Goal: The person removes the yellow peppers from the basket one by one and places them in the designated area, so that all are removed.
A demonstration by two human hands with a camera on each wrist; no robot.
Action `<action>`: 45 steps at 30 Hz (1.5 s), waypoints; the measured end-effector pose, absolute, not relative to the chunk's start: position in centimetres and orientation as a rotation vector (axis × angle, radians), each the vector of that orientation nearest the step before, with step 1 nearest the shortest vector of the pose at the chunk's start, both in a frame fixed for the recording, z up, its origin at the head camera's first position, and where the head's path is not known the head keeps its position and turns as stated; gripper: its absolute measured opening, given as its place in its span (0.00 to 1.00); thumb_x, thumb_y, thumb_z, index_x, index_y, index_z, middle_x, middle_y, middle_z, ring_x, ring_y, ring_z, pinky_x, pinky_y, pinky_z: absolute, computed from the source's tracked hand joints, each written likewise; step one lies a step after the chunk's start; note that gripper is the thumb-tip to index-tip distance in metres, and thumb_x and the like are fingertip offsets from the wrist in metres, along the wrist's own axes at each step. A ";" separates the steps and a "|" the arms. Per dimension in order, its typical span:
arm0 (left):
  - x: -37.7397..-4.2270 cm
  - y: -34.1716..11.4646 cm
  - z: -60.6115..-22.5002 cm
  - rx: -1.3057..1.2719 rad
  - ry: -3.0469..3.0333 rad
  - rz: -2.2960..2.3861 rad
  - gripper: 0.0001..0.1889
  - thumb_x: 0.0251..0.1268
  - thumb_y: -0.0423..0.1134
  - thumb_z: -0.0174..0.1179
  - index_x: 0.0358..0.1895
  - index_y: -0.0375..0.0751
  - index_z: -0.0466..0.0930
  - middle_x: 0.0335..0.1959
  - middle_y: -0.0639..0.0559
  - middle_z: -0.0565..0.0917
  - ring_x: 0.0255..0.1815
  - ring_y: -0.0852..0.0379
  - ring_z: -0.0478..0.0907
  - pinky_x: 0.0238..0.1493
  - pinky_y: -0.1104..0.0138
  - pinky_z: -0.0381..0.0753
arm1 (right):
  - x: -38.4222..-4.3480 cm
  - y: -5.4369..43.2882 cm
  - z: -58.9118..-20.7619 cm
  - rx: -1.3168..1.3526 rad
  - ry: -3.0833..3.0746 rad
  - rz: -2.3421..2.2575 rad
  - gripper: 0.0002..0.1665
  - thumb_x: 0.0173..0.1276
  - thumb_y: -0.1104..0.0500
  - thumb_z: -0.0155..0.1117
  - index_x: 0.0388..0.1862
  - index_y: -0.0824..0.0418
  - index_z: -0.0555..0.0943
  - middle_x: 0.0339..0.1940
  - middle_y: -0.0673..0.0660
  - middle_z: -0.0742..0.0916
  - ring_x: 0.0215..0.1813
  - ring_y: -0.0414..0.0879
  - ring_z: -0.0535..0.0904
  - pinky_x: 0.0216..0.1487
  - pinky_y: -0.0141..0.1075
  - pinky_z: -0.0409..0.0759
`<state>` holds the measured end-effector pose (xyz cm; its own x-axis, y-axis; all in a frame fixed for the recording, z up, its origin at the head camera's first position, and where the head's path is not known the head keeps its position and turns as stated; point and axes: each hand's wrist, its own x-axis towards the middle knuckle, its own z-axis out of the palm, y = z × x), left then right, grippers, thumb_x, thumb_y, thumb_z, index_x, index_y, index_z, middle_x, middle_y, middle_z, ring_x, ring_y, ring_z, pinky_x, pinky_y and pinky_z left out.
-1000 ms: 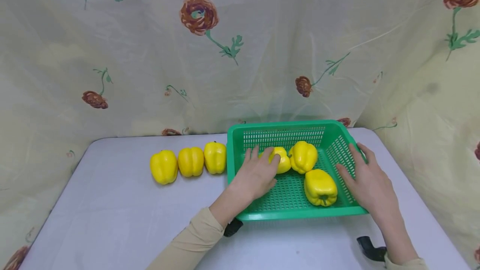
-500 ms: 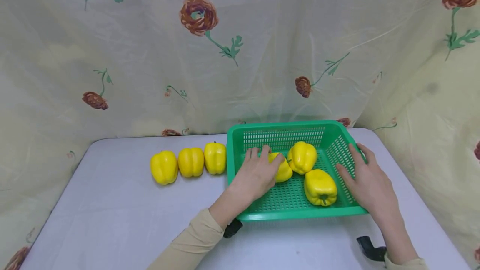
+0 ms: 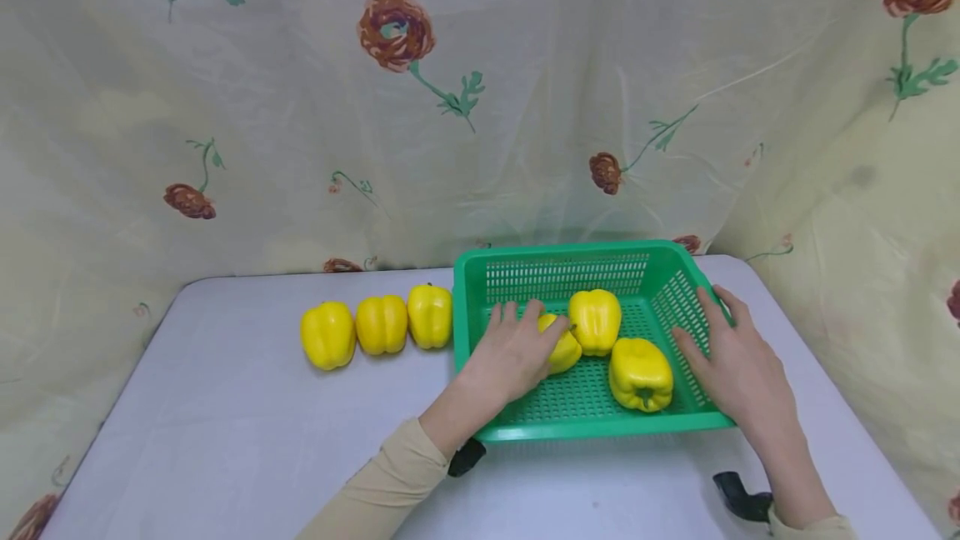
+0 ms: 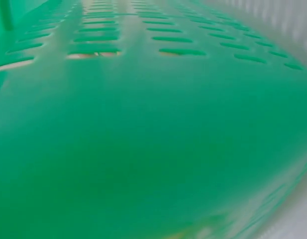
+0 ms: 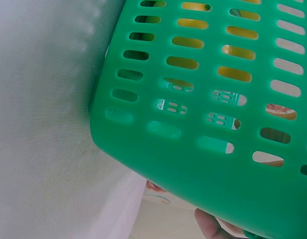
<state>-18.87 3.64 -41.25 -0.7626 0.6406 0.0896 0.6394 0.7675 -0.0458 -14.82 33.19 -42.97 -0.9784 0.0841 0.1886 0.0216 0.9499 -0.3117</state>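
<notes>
3 yellow peppers point(image 3: 595, 323) in 1 green basket point(image 3: 592, 431), 3 more peppers point(image 3: 382, 325) lined up on the table point(image 3: 225, 415), left hand point(image 3: 506, 358) on 1 basket pepper point(image 3: 566, 353), can't tell if gripping, right hand point(image 3: 741, 369) holding the basket

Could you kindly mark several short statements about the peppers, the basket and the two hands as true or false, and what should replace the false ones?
1. Three yellow peppers are in a row on the table, left of the green basket. True.
2. The left hand holds a pepper inside the basket. True.
3. Five peppers show inside the basket. False: three show there.
4. The right hand is at the basket's right side. True.
5. One pepper in the basket is red. False: all three visible ones are yellow.
</notes>
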 end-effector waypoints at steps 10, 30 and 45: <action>-18.8 3.8 -41.2 -1.027 -2.893 0.022 0.26 0.76 0.50 0.68 0.73 0.57 0.75 0.69 0.44 0.81 0.60 0.39 0.84 0.71 0.46 0.83 | -14.9 33.2 -43.0 -0.082 -2.902 0.462 0.45 0.83 0.47 0.60 0.85 0.72 0.58 0.81 0.82 0.63 0.53 0.82 0.81 0.37 0.67 0.87; -18.8 4.0 -41.2 -1.021 -3.012 0.132 0.41 0.73 0.28 0.67 0.81 0.70 0.66 0.79 0.50 0.74 0.73 0.35 0.76 0.81 0.43 0.74 | -14.9 33.2 -42.9 -0.082 -2.895 0.465 0.45 0.83 0.47 0.60 0.85 0.72 0.59 0.81 0.82 0.64 0.53 0.81 0.82 0.38 0.67 0.87; -18.8 3.9 -41.6 -1.019 -2.963 0.153 0.41 0.71 0.26 0.69 0.82 0.58 0.67 0.75 0.50 0.78 0.70 0.36 0.78 0.79 0.42 0.75 | -14.8 33.2 -43.1 -0.092 -2.902 0.461 0.46 0.83 0.46 0.61 0.85 0.72 0.59 0.81 0.82 0.64 0.52 0.81 0.82 0.38 0.66 0.87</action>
